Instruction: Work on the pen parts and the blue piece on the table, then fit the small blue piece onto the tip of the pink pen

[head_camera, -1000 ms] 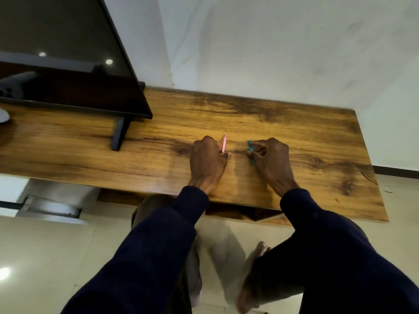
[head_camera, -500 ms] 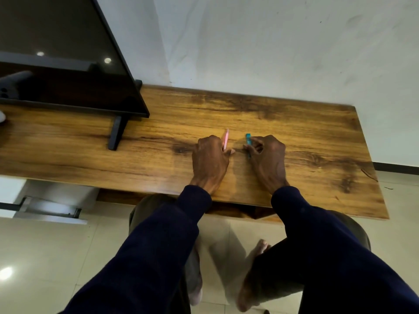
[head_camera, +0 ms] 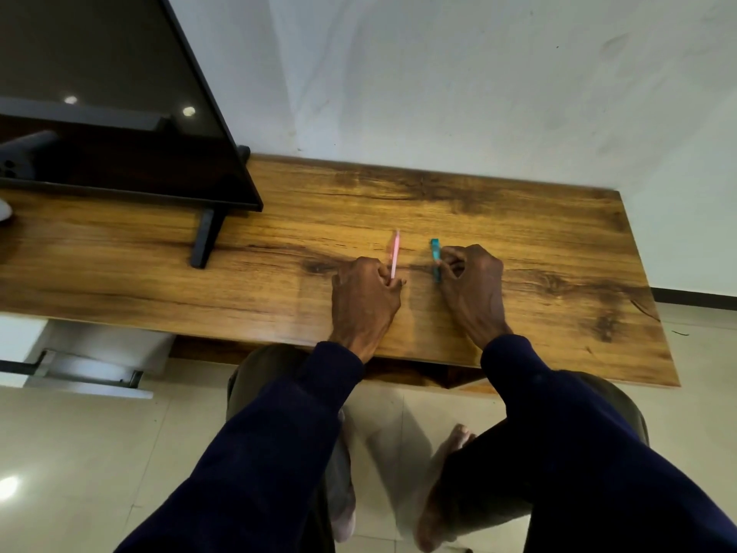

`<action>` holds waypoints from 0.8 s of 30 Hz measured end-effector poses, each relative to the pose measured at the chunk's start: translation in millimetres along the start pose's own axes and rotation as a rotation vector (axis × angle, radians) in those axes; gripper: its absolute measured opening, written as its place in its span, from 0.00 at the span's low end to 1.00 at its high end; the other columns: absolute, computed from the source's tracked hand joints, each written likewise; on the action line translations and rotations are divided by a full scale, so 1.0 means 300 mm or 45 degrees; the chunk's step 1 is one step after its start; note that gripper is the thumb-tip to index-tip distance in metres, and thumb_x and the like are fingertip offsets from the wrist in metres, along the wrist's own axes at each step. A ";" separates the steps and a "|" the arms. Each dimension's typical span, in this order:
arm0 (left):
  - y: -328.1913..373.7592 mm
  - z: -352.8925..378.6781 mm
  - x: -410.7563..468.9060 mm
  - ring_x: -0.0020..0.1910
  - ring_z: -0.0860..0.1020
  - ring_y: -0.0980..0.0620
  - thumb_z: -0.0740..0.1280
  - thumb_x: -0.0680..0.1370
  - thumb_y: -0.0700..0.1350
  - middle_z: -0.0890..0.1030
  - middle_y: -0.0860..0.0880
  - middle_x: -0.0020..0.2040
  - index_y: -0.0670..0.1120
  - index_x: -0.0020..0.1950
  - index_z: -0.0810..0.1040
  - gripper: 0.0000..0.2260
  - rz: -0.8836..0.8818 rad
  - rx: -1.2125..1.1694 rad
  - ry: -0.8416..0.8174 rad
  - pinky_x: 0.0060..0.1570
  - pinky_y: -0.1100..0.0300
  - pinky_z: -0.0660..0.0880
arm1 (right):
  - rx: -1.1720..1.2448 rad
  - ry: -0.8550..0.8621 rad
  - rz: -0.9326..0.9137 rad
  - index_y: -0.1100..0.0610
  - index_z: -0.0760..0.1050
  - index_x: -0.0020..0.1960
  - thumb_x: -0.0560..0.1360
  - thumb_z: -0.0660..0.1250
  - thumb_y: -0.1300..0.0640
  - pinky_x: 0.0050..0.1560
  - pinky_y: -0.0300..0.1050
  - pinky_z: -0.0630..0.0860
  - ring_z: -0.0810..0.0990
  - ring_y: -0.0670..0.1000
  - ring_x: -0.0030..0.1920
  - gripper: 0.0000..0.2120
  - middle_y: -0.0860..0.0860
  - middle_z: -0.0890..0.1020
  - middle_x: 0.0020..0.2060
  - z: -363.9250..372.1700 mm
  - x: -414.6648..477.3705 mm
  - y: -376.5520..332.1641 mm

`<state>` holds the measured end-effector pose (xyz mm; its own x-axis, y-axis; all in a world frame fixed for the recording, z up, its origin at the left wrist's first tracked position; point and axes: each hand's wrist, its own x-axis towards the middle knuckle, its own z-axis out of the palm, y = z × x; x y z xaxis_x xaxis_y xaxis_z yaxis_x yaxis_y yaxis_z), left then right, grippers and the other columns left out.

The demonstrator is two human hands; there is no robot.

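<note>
Head view, television point(head_camera: 99, 93) left, white wall point(head_camera: 478, 73) behind

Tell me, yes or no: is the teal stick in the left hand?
No, the right hand pinches the teal stick; the left hand holds the pink stick.

One camera sits on the person's head and looks forward and steeply down. The wooden table point(head_camera: 279, 313) is near below it, the wall far behind, the floor nearest.
</note>
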<state>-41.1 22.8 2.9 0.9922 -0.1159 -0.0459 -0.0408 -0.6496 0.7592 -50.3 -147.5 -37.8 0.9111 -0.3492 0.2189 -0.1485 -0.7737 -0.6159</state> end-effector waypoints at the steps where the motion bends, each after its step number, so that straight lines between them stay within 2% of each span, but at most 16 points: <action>1: -0.001 -0.001 -0.002 0.46 0.84 0.51 0.76 0.77 0.46 0.86 0.48 0.47 0.44 0.52 0.84 0.08 0.004 0.006 -0.005 0.57 0.47 0.81 | 0.005 -0.003 0.002 0.60 0.80 0.61 0.78 0.73 0.60 0.45 0.28 0.70 0.80 0.45 0.48 0.13 0.57 0.84 0.54 -0.002 -0.001 -0.001; 5: 0.006 -0.001 0.004 0.45 0.85 0.52 0.77 0.76 0.44 0.87 0.47 0.47 0.43 0.53 0.84 0.08 0.028 0.029 0.022 0.54 0.49 0.83 | 0.045 0.008 -0.015 0.61 0.80 0.62 0.79 0.71 0.62 0.45 0.27 0.73 0.79 0.43 0.49 0.12 0.57 0.85 0.55 -0.013 -0.001 -0.007; 7: 0.003 -0.001 0.007 0.46 0.85 0.51 0.77 0.76 0.44 0.87 0.46 0.47 0.43 0.52 0.85 0.08 0.031 0.029 0.015 0.56 0.48 0.82 | 0.049 0.019 -0.051 0.61 0.81 0.62 0.79 0.69 0.64 0.47 0.30 0.76 0.79 0.43 0.49 0.11 0.57 0.85 0.55 -0.021 -0.001 -0.007; 9: -0.003 -0.001 0.009 0.47 0.85 0.51 0.76 0.76 0.45 0.87 0.46 0.47 0.43 0.51 0.85 0.07 0.031 0.019 0.010 0.57 0.46 0.81 | 0.054 0.027 -0.062 0.61 0.81 0.61 0.80 0.68 0.65 0.48 0.29 0.75 0.81 0.44 0.49 0.11 0.58 0.85 0.55 -0.029 0.001 -0.005; 13: -0.001 -0.002 0.008 0.46 0.85 0.51 0.76 0.76 0.44 0.88 0.45 0.47 0.43 0.51 0.86 0.07 0.026 -0.006 0.012 0.58 0.46 0.81 | 0.058 0.020 -0.037 0.61 0.81 0.62 0.81 0.67 0.65 0.51 0.40 0.82 0.84 0.52 0.52 0.11 0.59 0.85 0.56 -0.038 0.003 -0.005; 15: 0.005 0.001 0.009 0.45 0.86 0.50 0.76 0.76 0.43 0.88 0.45 0.47 0.42 0.51 0.85 0.07 0.021 -0.002 0.016 0.56 0.47 0.82 | 0.067 0.016 -0.010 0.61 0.80 0.63 0.81 0.66 0.63 0.52 0.35 0.78 0.84 0.52 0.54 0.12 0.59 0.84 0.58 -0.044 0.006 -0.015; 18: 0.010 0.004 0.011 0.44 0.86 0.49 0.76 0.77 0.43 0.88 0.45 0.45 0.42 0.50 0.86 0.05 0.018 0.044 0.022 0.55 0.47 0.83 | 0.118 0.035 0.000 0.61 0.81 0.63 0.81 0.67 0.63 0.47 0.23 0.72 0.81 0.47 0.54 0.12 0.58 0.84 0.58 -0.053 0.018 -0.051; 21: 0.009 0.006 0.010 0.43 0.85 0.48 0.75 0.77 0.42 0.87 0.45 0.43 0.42 0.49 0.86 0.04 0.001 0.053 0.028 0.56 0.46 0.82 | 0.201 0.022 -0.024 0.62 0.82 0.62 0.81 0.68 0.63 0.47 0.20 0.71 0.80 0.45 0.51 0.11 0.58 0.85 0.56 -0.051 0.035 -0.112; 24: 0.004 0.010 0.009 0.47 0.84 0.47 0.74 0.78 0.43 0.85 0.45 0.46 0.43 0.51 0.85 0.05 -0.005 0.113 0.001 0.57 0.48 0.81 | 0.240 -0.060 0.032 0.63 0.84 0.59 0.79 0.70 0.63 0.44 0.22 0.72 0.82 0.46 0.47 0.09 0.57 0.87 0.53 -0.034 0.061 -0.167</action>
<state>-38.9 19.4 1.9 0.9924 -0.1130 -0.0483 -0.0473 -0.7141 0.6984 -30.1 -120.5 4.8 0.9256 -0.3388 0.1689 -0.1007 -0.6506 -0.7527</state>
